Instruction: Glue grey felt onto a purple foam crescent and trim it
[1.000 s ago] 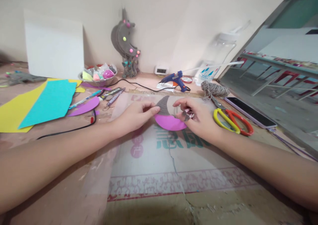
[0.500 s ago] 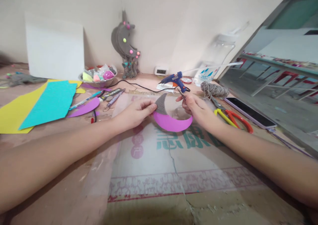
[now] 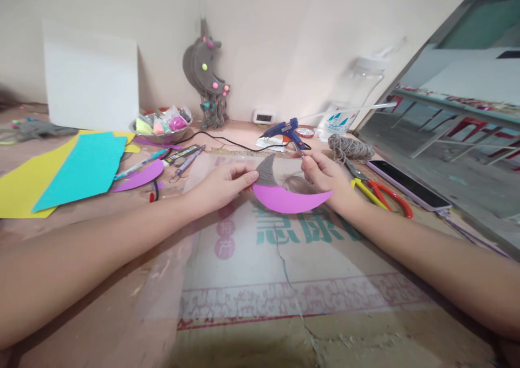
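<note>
"How does the left hand (image 3: 223,186) sit?"

"Thumb and fingers pinched together on the purple crescent (image 3: 290,199), where grey yarn (image 3: 265,172) wraps its upturned left horn; the bare part runs left to right"

"And the right hand (image 3: 325,175)?"

"Nearer the bare tip, which reaches just beside its palm; fingers curled closed on a slim object (image 3: 299,149), too blurred to name"

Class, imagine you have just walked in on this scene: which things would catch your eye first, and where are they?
The bright purple crescent stands out first, its left end part-wrapped in grey and held by the left hand. Next comes the vivid turquoise sheet lying over a yellow one at the left. Against the wall behind, a grey moon ornament carries bright little balls.
</note>
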{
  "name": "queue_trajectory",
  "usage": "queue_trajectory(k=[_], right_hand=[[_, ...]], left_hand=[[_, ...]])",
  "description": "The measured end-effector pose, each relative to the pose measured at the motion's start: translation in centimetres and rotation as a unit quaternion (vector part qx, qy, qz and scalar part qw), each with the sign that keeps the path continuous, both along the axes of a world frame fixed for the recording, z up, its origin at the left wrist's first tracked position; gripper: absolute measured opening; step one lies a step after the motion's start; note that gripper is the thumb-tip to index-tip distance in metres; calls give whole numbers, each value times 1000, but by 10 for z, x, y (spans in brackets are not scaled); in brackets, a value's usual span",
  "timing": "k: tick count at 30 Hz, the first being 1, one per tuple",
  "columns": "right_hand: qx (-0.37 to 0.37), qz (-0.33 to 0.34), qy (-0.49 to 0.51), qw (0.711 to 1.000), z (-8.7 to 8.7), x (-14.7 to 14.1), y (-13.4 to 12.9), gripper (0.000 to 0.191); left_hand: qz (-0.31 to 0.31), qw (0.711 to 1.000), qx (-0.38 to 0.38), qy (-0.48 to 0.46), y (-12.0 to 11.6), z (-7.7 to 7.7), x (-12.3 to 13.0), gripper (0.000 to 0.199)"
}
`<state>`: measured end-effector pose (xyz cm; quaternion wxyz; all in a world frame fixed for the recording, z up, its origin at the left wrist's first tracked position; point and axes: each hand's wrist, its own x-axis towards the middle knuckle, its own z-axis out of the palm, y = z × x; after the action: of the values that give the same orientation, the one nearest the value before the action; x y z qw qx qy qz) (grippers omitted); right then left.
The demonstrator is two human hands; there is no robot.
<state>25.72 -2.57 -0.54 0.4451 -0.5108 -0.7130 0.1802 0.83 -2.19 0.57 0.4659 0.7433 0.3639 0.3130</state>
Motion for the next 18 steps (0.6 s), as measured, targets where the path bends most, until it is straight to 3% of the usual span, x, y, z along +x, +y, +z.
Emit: queue_trajectory(k=[7, 12, 18], right_hand=[[91, 36, -147, 984, 8, -9, -13, 32], [152, 75, -225, 959, 9, -12, -18, 34], [173, 56, -316, 931, 9, -10, -20, 34]], left_hand=[[7, 1000, -30, 1, 1, -6, -1, 23], [9, 1000, -12, 3, 2, -6, -1, 23], [21, 1000, -13, -6, 1, -4, -1, 23]])
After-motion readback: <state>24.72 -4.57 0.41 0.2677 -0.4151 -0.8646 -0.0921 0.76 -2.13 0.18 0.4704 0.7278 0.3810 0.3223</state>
